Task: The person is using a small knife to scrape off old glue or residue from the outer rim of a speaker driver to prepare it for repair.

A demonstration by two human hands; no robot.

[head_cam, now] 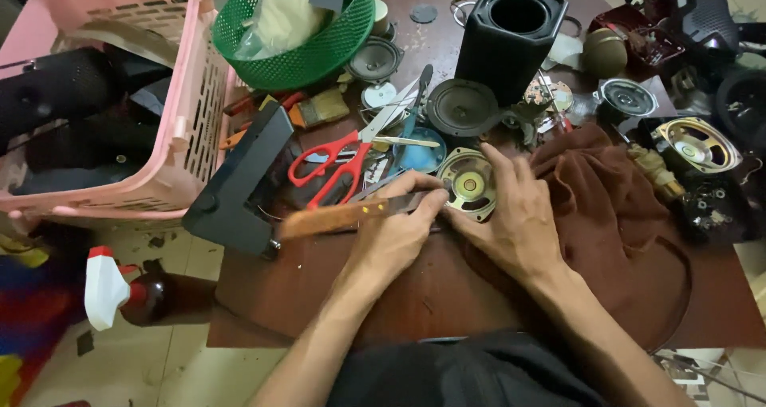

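Two hands work at the middle of a cluttered brown tabletop [447,295]. The left hand [395,235] is closed around a knife [343,217], its wooden handle pointing toward nine o'clock; the blade end is hidden under the fingers, which reach the rim of a small round speaker [468,185]. The right hand [515,215] lies flat over that speaker from three o'clock, fingers together and pressed on its edge, wrist resting on a brown cloth [614,215].

Just at ten o'clock from the speaker lie red scissors [331,167], blades pointing toward one o'clock. At twelve o'clock stands a black box [511,36] with a round hole on top, and a loose black cone [461,108] sits just before it. A green basket [299,32] is at eleven o'clock, with a pink crate [120,88] well out at nine. Near four o'clock of the box lies an oval speaker [696,145].
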